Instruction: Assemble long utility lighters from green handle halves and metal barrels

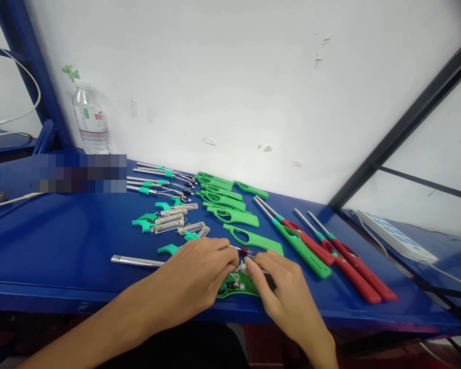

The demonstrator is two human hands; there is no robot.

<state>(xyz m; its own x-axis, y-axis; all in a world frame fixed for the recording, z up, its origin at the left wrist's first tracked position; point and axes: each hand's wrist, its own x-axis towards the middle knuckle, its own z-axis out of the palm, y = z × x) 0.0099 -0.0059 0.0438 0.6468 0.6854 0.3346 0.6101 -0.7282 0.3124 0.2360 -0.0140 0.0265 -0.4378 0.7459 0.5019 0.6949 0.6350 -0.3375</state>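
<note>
Near the table's front edge, an opened green lighter casing [249,285] lies under both hands, with white wires and small parts showing inside. A metal lighter tube [138,261] sticks out to the left from beneath my left hand [203,271]. That hand is closed, its fingertips pinched over the casing's front part; what they grip is hidden. My right hand [292,297] pinches a clear lighter fuel tank [243,266], mostly covered, at the casing. Just behind the fingertips lies a screwdriver [248,252] with a red and clear handle.
Green casing halves [253,240] lie in a column behind the hands. Clear tanks [169,222] with teal triggers [142,224] and wired metal tubes [149,189] are at left. Red lighters [355,271] and one green lighter [307,253] lie right. A water bottle [89,120] and power strip [395,236] stand farther out.
</note>
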